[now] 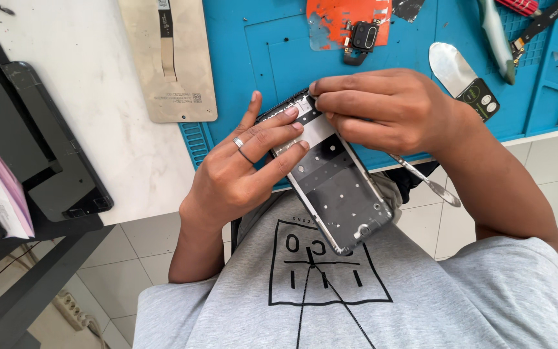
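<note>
My left hand is cradling the opened phone frame with its fingers spread across the upper half, while my right hand is pinching closed at the frame's top edge and also carrying a thin metal spudger that is sticking out below the palm. I am holding the frame tilted over the near edge of the blue work mat, above my grey shirt, with a detached screen panel lying on the white table to the left and a flat metal pry tool resting on the mat to the right.
</note>
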